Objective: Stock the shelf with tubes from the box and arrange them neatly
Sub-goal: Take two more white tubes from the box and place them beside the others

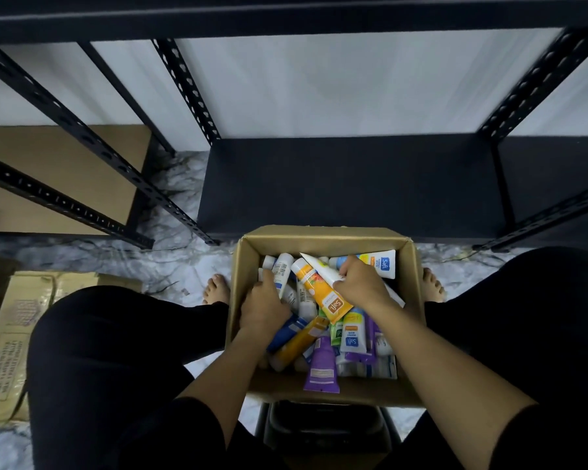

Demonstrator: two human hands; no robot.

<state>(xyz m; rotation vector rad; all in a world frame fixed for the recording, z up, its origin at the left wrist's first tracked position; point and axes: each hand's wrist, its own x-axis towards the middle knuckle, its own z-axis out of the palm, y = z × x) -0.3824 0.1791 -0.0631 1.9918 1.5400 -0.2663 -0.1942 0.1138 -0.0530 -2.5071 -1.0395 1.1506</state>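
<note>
Both hands were down in the open box (248, 266) of tubes (323, 364): the left hand (263, 305) curled round a white tube (280, 269), the right hand (360, 283) gripping another white tube (319, 266). At twelve o'clock the dark shelf (350, 184) lay bare between slotted posts (184, 86); flattened cardboard (11, 334) sat at nine o'clock.

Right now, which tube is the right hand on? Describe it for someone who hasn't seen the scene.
Look in the open cardboard box on the floor before the dark shelf. The right hand grips a white tube lying slantwise, flat end up-left, across the orange tube.
</note>
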